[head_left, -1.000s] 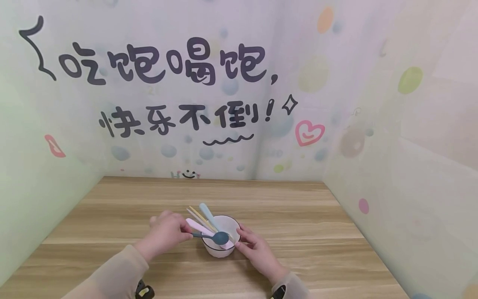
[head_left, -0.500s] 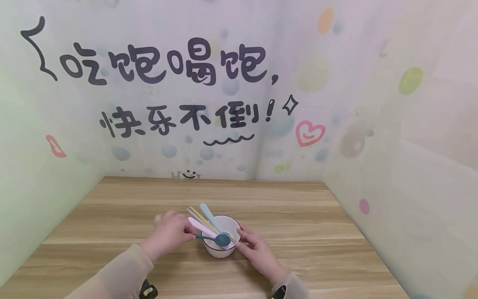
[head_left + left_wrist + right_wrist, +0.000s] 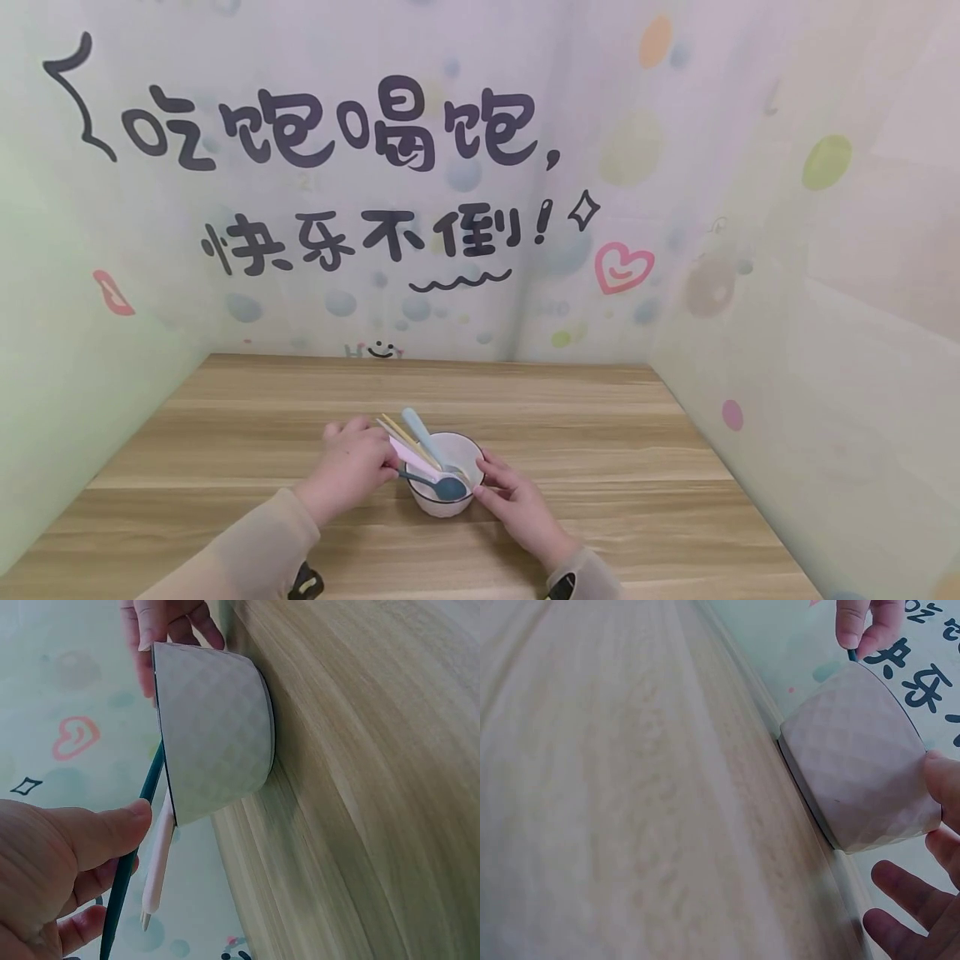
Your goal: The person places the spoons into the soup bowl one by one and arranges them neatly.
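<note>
A white bowl (image 3: 442, 507) with a dark rim stands upright on the wooden table. My left hand (image 3: 351, 471) pinches the handle of a dark teal spoon (image 3: 451, 489), whose head lies over the near part of the bowl's opening. In the left wrist view the teal handle (image 3: 122, 892) runs between thumb and fingers to the rim. My right hand (image 3: 523, 510) holds the bowl's right side between thumb and fingers. Leaning in the bowl are a light blue handle (image 3: 416, 428), a pink handle (image 3: 411, 456) and thin yellowish sticks (image 3: 401, 431); their lower ends are partly hidden.
The wooden table (image 3: 637, 450) extends around the bowl on all sides. A patterned back wall (image 3: 465, 325) with black lettering rises behind it, and pale walls flank the left and right edges.
My left hand has moved a little to the right, bringing the teal spoon's head slightly right and lower over the bowl. The right hand and the bowl stay in place.
</note>
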{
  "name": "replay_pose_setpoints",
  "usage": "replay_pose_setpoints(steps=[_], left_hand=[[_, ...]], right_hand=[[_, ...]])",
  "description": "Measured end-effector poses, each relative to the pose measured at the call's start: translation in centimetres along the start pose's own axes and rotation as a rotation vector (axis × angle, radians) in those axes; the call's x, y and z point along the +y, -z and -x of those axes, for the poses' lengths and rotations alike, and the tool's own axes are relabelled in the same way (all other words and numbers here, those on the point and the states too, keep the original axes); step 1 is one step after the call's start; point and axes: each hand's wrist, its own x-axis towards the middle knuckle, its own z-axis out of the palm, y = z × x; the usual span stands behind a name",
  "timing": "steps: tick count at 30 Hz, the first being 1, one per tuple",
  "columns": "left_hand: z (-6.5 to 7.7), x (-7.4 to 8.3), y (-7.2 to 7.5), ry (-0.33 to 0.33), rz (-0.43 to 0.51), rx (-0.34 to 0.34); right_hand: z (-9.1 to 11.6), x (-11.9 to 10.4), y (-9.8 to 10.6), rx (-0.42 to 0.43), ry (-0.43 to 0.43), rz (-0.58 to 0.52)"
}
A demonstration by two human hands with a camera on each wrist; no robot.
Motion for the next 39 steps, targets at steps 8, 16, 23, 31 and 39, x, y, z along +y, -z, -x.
replay_pose_setpoints(steps=[8, 16, 23, 31, 39], left_hand=[[-0.3, 0.3, -0.4, -0.007, -0.04, 0.019], [-0.4, 0.3, -1.1, -0.008, -0.034, 0.044], [-0.4, 0.3, -1.3, 0.005, -0.033, 0.034], [-0.5, 0.3, -1.5, 0.001, -0.042, 0.045], [-0.5, 0.4, -1.5, -0.005, -0.049, 0.043]], right_hand=[[0.0, 0.1, 0.0, -0.003, -0.003, 0.004], [0.0, 0.1, 0.0, 0.0, -0.003, -0.007], [-0.1, 0.2, 0.0, 0.005, 0.009, -0.012], [0.0, 0.1, 0.1, 0.007, 0.004, 0.011], [0.0, 0.2, 0.1, 0.004, -0.002, 0.017]])
